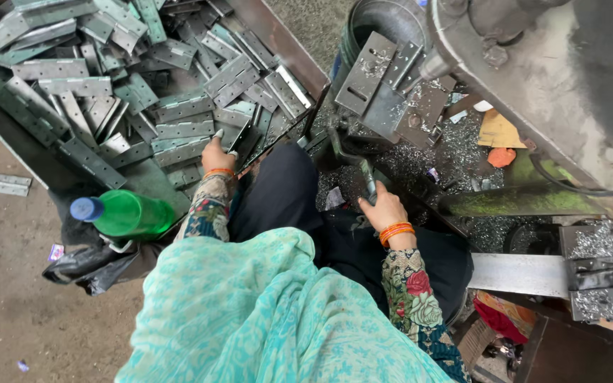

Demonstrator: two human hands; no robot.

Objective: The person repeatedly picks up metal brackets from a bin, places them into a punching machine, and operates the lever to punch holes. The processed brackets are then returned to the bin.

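Metal hinge plates (179,131) fill a tray (8,117); the left hand (218,154) seemingly pinches one at the pile's edge. The right hand (384,211) is clenched around a machine lever (352,159).

floor (8,284): dusty bare concrete | metal shavings (455,152) scattered by machine body (533,85) | light: even daylight

A small metalworking workshop. A bin (51,152) heaped with stamped grey metal plates (179,106) stands at the left; a heavy, grimy press machine (533,78) fills the upper right, with a punched plate on its bed (374,71). Bright metal shavings (455,152) litter the surfaces below it (and the dusty concrete floor (8,284) holds stray plates).
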